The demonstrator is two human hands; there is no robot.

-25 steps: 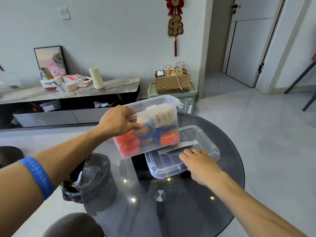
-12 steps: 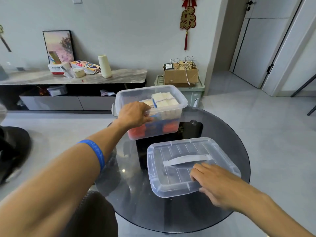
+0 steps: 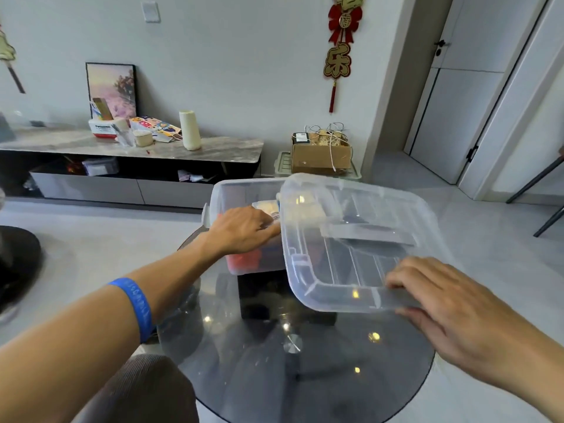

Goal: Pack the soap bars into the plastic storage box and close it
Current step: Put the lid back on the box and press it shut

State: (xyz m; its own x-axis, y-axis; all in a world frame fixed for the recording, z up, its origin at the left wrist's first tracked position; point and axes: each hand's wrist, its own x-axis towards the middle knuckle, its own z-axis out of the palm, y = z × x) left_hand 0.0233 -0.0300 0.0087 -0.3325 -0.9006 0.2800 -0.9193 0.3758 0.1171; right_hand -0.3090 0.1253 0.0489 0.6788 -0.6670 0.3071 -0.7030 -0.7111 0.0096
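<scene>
The clear plastic storage box (image 3: 225, 193) stands on the far side of the round glass table (image 3: 305, 377), holding cream, orange and blue soap bars (image 3: 268, 207). My left hand (image 3: 241, 228) grips the box's near-left rim. My right hand (image 3: 457, 312) holds the clear lid (image 3: 351, 245) by its near edge, lifted and tilted in the air, its far end over the right part of the box. The lid's grey handle (image 3: 366, 233) faces up. The lid hides much of the box's contents.
A dark stool or cushion (image 3: 146, 389) sits at the table's near-left edge. Beyond the table stand a low TV cabinet (image 3: 131, 154) with clutter and a cardboard box (image 3: 320, 154) on a green bin. Tiled floor surrounds the table.
My right hand has picked the lid up off the table and swung it up toward the box. My left hand stays on the box rim; the camera has moved closer.
</scene>
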